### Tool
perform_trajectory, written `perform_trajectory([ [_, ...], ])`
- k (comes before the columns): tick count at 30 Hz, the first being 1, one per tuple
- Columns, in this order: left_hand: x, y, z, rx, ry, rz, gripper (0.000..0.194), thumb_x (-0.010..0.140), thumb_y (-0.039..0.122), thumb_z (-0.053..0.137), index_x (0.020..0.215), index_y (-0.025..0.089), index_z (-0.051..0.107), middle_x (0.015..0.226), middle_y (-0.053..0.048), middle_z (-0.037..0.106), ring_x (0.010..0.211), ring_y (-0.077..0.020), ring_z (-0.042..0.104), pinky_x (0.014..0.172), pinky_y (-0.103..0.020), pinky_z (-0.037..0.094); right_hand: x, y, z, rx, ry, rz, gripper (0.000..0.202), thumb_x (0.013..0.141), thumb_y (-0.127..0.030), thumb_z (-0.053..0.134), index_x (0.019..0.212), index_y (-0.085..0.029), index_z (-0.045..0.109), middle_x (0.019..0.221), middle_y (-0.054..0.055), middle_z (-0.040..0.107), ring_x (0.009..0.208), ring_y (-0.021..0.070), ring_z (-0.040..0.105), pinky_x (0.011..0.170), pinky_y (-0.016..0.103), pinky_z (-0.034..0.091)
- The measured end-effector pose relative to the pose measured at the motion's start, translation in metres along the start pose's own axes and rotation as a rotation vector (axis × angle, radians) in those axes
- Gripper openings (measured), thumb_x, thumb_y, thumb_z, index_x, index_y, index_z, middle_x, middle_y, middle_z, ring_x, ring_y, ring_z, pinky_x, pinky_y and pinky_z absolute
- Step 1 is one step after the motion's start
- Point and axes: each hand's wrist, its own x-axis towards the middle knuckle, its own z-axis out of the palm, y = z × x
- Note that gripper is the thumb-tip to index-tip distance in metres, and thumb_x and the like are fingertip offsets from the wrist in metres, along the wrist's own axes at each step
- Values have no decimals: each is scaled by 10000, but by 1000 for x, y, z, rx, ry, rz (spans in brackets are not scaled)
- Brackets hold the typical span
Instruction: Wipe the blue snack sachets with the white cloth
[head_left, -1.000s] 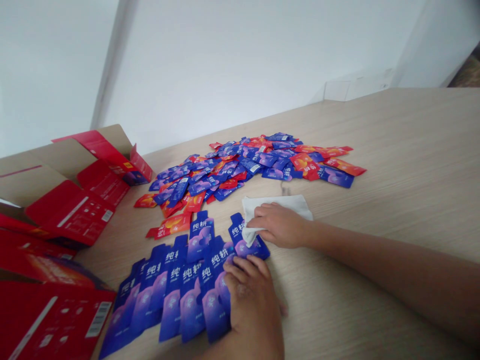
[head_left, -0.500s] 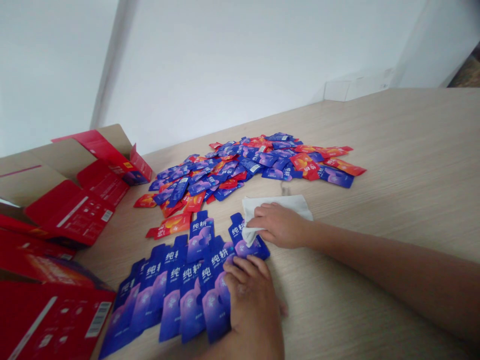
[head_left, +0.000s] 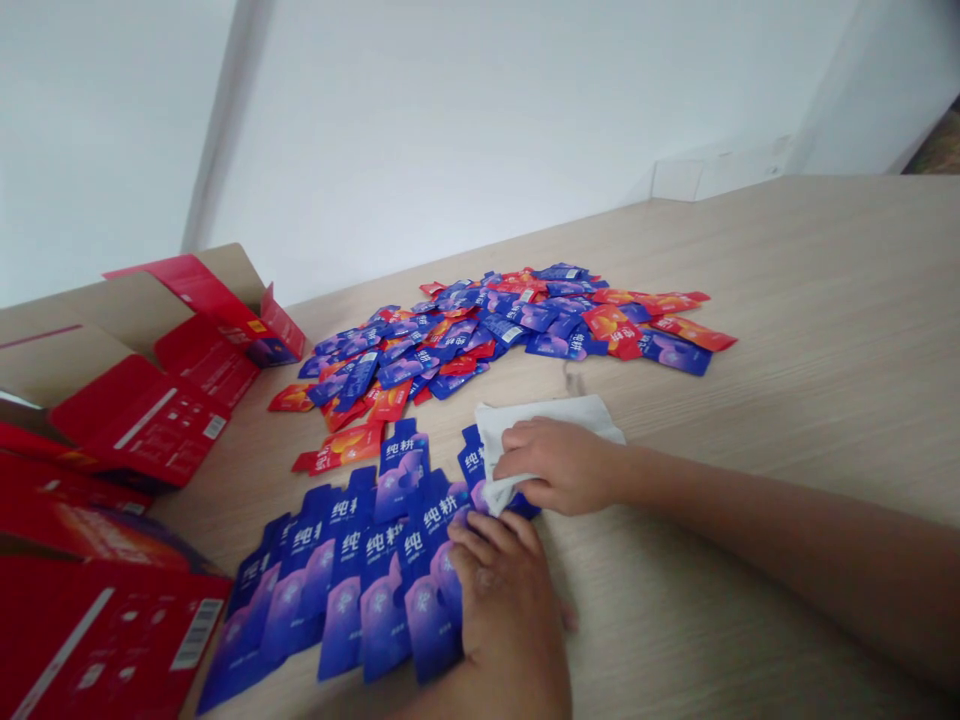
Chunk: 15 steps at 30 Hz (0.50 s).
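Observation:
Several blue-purple sachets (head_left: 382,600) lie overlapping in a fanned row near the table's front edge. At the row's right end my left hand (head_left: 506,590) rests flat, its fingers spread a little over the sachets. Just beyond it, my right hand (head_left: 559,465) grips a white cloth (head_left: 592,412) and presses it on the rightmost blue sachet (head_left: 474,460), which is partly covered. One blue sachet (head_left: 403,470) lies above the row. Behind is a loose pile of blue and red sachets (head_left: 457,340).
Open red cardboard boxes (head_left: 142,420) stand at the left, with another red box (head_left: 112,640) nearer the front. The wooden table (head_left: 787,380) meets a pale wall at the back. A low white box (head_left: 675,180) sits by the wall.
My right hand has moved slightly nearer with the cloth, which now covers more of the rightmost blue sachet. My left hand has hardly moved.

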Motion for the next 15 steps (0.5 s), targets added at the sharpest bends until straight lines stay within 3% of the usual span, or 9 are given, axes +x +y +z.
perform_trajectory([
  [3,0,-2,1,10,9,32,792,494,612,716,1102,115,619,1113,-262,636,1033,-437,575,814,-461,467,-1,0,-2,10,-19,-28,192,787,-204,521,936,-179,638,835,56,573,797,198,502,737,319,354],
  [7,-1,-5,5,33,49,61,756,565,614,670,1105,88,611,1080,-274,644,994,-429,597,774,-450,484,1,2,0,-44,12,85,153,827,-224,500,888,-174,631,869,67,578,804,201,509,736,322,356],
  [10,-1,-6,7,50,60,90,783,557,623,667,1121,82,603,1071,-269,650,974,-427,606,750,-447,494,2,5,2,-88,43,169,182,846,-225,495,959,-175,629,901,78,584,824,211,517,731,325,358],
  [15,-1,-6,7,91,71,65,629,662,531,621,1116,97,608,1072,-247,658,978,-402,612,763,-448,490,1,7,2,-111,63,178,185,844,-234,505,972,-172,623,907,78,587,827,213,518,730,326,362],
])
